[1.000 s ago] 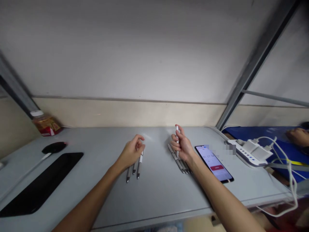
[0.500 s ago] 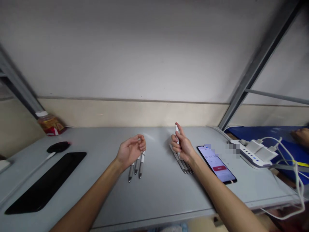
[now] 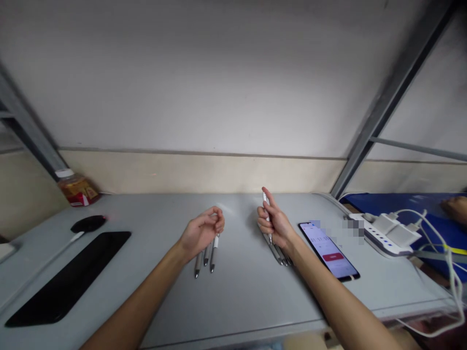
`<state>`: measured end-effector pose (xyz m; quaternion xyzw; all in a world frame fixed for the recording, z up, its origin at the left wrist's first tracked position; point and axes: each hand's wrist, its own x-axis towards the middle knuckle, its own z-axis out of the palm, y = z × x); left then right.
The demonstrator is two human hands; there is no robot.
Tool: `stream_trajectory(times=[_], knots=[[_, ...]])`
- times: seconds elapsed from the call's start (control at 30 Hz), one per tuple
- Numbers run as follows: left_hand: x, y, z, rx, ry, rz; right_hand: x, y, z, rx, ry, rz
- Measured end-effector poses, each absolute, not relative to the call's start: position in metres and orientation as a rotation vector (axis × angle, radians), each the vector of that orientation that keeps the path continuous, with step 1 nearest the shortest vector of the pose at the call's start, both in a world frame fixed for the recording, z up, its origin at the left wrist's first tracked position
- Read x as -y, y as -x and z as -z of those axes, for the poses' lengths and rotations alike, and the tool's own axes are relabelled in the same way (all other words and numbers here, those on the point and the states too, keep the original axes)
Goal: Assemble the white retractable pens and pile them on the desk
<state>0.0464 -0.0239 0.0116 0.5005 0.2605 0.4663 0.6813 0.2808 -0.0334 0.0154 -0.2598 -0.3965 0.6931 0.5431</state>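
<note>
My right hand is closed round a pen, white with a metal tip pointing down, and holds it upright with one finger stretched up along its top. Below that hand, several grey and white pens lie side by side on the desk, partly hidden by my wrist. To the left, my left hand is loosely curled with its fingers together and shows nothing in its grasp. It hovers over three grey and white pens, covering their upper ends.
A phone with a lit timer lies on the grey desk, right of my forearm. Behind it is a white power strip with plugs and cables. At left are a black mat-like slab, a black disc and a bottle.
My left hand has shifted slightly right and its fingers have curled a little more. My right hand still holds the pen, now tilted slightly more to the left.
</note>
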Motion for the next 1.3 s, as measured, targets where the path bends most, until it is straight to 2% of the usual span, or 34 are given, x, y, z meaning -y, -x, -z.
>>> stream_trajectory(times=[0.63, 0.87, 1.07, 1.3], knots=[[0.021, -0.046, -0.002, -0.756, -1.285, -1.117, 0.032, -0.280, -0.012, 0.956, 0.628, -1.654], [0.018, -0.046, 0.001, -1.158, -1.762, -1.134, 0.033, -0.281, -0.012, 0.970, 0.623, -1.643], [0.023, -0.043, 0.002, -1.677, -2.539, -0.860, 0.033, -0.281, -0.012, 0.960, 0.617, -1.646], [0.025, -0.041, 0.004, -1.834, -2.643, -0.559, 0.034, -0.279, -0.014, 0.957, 0.640, -1.637]])
